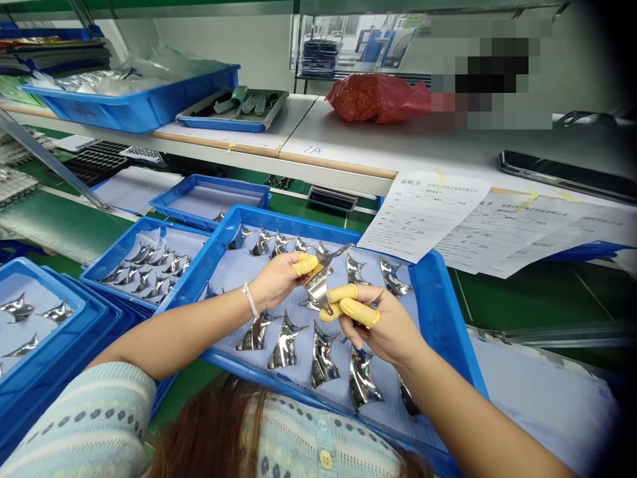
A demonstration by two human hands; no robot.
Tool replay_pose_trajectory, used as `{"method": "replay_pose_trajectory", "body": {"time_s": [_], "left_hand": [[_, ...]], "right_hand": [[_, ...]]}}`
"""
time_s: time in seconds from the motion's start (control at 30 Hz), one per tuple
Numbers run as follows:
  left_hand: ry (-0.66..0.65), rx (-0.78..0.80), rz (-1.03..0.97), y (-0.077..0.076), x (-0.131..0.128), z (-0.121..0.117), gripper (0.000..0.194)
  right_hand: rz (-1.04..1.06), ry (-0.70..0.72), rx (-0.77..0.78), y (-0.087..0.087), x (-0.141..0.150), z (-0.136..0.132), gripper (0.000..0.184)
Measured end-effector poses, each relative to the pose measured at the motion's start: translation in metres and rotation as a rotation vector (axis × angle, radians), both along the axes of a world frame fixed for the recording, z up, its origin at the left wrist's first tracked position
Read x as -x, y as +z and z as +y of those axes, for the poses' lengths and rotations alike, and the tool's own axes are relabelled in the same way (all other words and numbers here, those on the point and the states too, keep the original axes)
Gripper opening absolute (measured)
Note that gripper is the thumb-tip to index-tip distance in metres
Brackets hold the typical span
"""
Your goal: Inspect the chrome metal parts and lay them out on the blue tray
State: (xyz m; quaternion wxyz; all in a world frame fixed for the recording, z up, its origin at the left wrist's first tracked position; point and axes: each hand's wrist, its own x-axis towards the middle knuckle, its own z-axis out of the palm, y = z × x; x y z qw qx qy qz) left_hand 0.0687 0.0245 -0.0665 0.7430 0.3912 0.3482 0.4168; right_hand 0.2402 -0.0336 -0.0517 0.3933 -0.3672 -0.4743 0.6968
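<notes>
Two hands: left hand (pixel 276 282) and right hand (pixel 383 325), fingers (pixel 307 264) pinching one curved chrome piece (pixel 317 287)
Around: at least four blue trays (pixel 239 216)

Polished metal pieces (pixel 286 345) crowd the blue tray (pixel 438 312) beneath the left hand (pixel 276 282) and right hand (pixel 383 325), leaving only narrow gaps. The tray's raised wall (pixel 440 305) stands at 3 o'clock, a white shelf (pixel 298 133) at 12

Mosaic patch (pixel 478 73), far right: blurs whatever stands there; covers the end of the red plastic bag (pixel 378 98). Curved chrome piece (pixel 317 287): partly hidden by the finger cots (pixel 304 264) of the left hand (pixel 276 280) and right hand (pixel 381 325). Thin dark object (pixel 377 299), at right hand: mostly hidden, kind unclear. Printed forms (pixel 421 216): wording too small. Near-left blue tray (pixel 74 325): cut off by left edge.
</notes>
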Motion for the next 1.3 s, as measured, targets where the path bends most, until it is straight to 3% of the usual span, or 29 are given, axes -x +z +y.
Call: {"method": "replay_pose_trajectory", "body": {"time_s": [0.63,1.03,1.3], "left_hand": [[0.059,-0.155,-0.030,-0.002,0.003,0.002,0.042],[0.021,-0.346,0.027,-0.006,0.007,0.007,0.036],[0.000,-0.376,0.085,-0.008,0.009,0.008,0.043]], "right_hand": [[-0.091,-0.151,0.138,-0.005,0.006,0.009,0.038],[-0.143,-0.173,-0.024,-0.008,0.002,0.008,0.027],[-0.171,-0.176,-0.108,-0.010,-0.001,0.010,0.020]]}}
